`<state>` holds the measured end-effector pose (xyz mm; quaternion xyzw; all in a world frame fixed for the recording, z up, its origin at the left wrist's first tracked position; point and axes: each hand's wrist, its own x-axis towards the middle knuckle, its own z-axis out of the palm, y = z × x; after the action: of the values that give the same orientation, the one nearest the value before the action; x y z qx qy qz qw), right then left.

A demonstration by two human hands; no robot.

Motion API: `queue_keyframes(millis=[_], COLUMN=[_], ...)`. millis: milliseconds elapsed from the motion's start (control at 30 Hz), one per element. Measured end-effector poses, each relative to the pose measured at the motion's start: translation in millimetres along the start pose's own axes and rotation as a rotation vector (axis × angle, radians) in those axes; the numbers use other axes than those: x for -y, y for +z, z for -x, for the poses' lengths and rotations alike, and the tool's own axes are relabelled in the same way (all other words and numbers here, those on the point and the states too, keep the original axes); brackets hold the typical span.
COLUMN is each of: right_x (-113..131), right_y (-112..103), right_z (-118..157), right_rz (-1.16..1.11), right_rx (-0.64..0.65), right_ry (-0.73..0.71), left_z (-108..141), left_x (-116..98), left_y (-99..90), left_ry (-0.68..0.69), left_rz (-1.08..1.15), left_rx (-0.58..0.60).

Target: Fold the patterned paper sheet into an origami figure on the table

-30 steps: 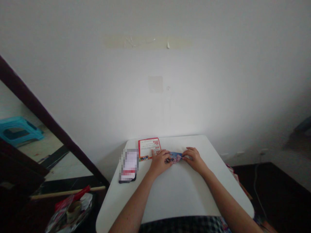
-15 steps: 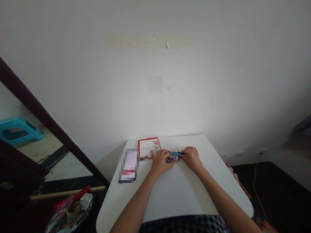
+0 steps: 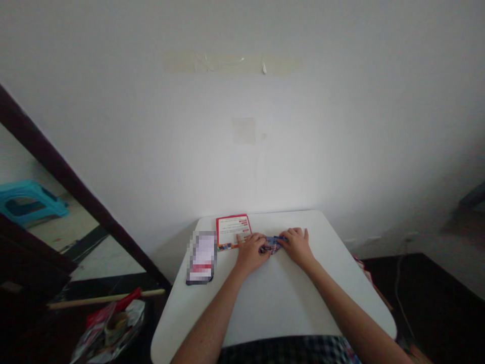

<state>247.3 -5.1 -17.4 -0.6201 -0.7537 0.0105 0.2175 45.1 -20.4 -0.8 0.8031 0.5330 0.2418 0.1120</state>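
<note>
Between my two hands, on the white table (image 3: 280,303), lies a small blue printed piece (image 3: 272,245) that looks like folded paper. My left hand (image 3: 251,254) grips its left end, with thumb and fingers curved round it. At the right end, the fingers of my right hand (image 3: 297,246) pinch it, and one finger sticks up apart. Part of the piece is hidden under the fingers. Just beyond my left hand is a red-edged printed card (image 3: 232,230), whose right corner the fingers overlap.
A phone (image 3: 202,257), blurred out by large pixels, rests on the table's left side. The wall (image 3: 242,172) rises behind the table. On the floor at left are a bag of rubbish (image 3: 113,328) and a wooden stick (image 3: 106,299). A blue stool (image 3: 32,199) shows in a mirror-like panel.
My right hand has shifted slightly left along the blue piece, its fingers more curled and one finger now raised. My left hand stays in place.
</note>
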Motion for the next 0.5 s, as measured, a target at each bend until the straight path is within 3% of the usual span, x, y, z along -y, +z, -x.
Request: queue_keyframes(millis=[500], right_x=[8.0], right_y=[-2.0], right_z=[1.6], right_rz=[0.032], right_rx=[-0.043], right_ry=[0.01], left_z=[-1.2], left_x=[1.6], left_y=[3.0], left_ry=[0.015], left_rz=[-0.008], left_rx=[-0.02])
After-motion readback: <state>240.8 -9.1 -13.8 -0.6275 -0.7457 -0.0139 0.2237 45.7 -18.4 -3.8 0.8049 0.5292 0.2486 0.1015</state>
